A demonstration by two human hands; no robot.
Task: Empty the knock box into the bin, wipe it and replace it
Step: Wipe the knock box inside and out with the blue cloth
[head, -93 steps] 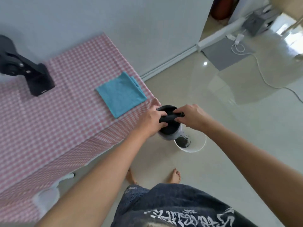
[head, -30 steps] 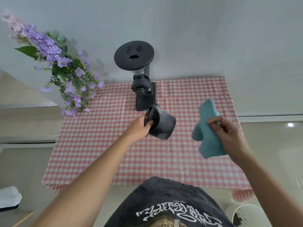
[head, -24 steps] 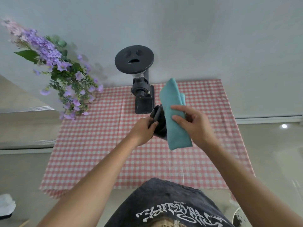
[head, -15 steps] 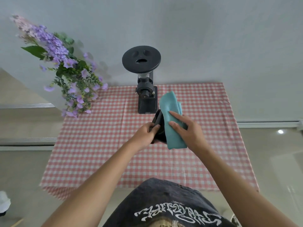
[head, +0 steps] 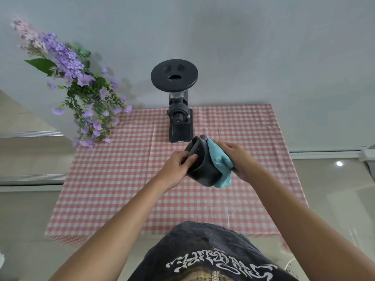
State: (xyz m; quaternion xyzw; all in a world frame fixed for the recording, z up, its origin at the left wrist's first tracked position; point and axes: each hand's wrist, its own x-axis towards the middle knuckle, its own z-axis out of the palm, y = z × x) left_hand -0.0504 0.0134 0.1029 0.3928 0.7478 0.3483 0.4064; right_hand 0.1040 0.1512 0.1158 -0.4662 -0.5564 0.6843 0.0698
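Observation:
The black knock box [head: 202, 166] hangs tilted on its side above the table, its open mouth turned to the upper left. My left hand [head: 177, 165] grips its rim, thumb inside the opening. A teal cloth [head: 220, 162] is pressed against the box's right outer wall, with my right hand [head: 236, 157] shut on it. The bin is out of view.
A black coffee grinder [head: 179, 118] with a round lid stands at the back of the table, right behind the box. Purple flowers [head: 81, 94] lean in at the back left. The table wears a red-and-white checked cloth [head: 113, 179]. Tiled floor lies to either side.
Since a second ago, my right hand brought the teal cloth from the right onto the knock box and slid it down the box's right side. My left hand kept hold of the rim.

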